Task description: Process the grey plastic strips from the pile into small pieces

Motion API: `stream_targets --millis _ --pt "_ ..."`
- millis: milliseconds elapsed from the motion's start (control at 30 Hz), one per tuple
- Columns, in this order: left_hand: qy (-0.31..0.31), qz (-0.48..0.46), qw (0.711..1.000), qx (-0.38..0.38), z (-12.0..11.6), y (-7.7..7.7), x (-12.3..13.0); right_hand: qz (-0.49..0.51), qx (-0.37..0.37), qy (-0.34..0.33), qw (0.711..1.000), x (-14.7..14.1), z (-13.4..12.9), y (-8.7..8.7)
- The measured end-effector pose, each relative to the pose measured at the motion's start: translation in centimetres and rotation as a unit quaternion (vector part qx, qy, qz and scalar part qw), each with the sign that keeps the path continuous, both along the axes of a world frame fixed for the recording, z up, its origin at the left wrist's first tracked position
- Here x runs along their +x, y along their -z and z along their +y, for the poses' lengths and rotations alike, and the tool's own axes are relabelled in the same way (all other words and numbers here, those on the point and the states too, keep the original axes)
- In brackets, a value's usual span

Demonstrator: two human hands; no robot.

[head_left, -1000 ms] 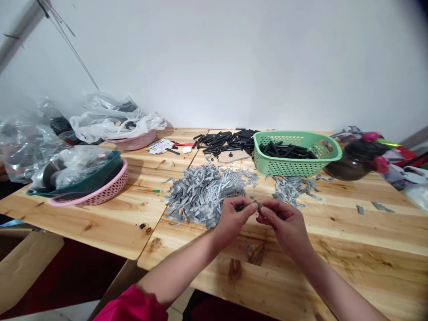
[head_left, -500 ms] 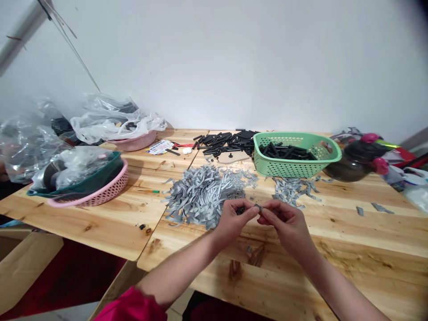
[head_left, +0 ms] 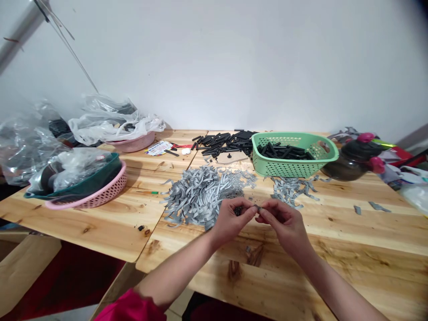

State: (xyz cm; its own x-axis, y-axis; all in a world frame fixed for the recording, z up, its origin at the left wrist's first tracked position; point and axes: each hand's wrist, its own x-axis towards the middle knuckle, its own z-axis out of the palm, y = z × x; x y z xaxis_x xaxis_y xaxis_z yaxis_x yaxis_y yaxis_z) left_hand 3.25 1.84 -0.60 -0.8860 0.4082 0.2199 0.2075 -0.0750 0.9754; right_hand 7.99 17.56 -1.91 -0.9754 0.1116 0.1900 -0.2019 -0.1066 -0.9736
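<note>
Between my fingertips is a small grey strip (head_left: 258,208), mostly covered by the fingers. My left hand (head_left: 235,217) pinches it from the left, and my right hand (head_left: 281,223) pinches it from the right; the two thumbs nearly meet. Just behind my left hand lies a big heap of grey strips (head_left: 197,196). Beyond my right hand is a smaller scatter of grey strips (head_left: 290,191). Small dark pieces show by my left fingers, too small to name.
A green basket (head_left: 294,168) holds black sticks, with a pile of black sticks (head_left: 227,141) beside it. A dark round pot (head_left: 347,162) stands at the right. Pink baskets (head_left: 100,196) with plastic bags are at the left. The wooden table (head_left: 334,254) has a front edge near me.
Both hands stay in nearly the same pinch on the strip. The whole view has shifted slightly; nothing else has visibly moved.
</note>
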Motion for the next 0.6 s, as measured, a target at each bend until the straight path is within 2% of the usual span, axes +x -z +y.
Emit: stream_targets --millis 167,300,367,500,600 --pt "0.026 -0.043 0.999 0.017 -0.1 -0.1 -0.5 -0.001 -0.003 0.001 1.0 0.0 0.0 0.0" --pt "0.078 -0.132 0.988 0.029 -0.3 -0.1 -1.2 -0.012 0.001 -0.006 1.0 0.1 0.0 -0.2" --pt "0.083 -0.141 0.986 0.027 -0.3 -0.1 -1.4 -0.019 0.005 -0.009 1.0 0.1 0.1 -0.2" --pt "0.053 -0.03 0.998 -0.012 -0.5 -0.5 -1.3 -0.035 0.013 -0.002 0.999 0.0 0.2 -0.2" --pt "0.039 0.058 0.995 -0.064 -0.6 -0.8 -1.1 -0.065 -0.001 -0.006 0.998 -0.2 0.2 -0.2"
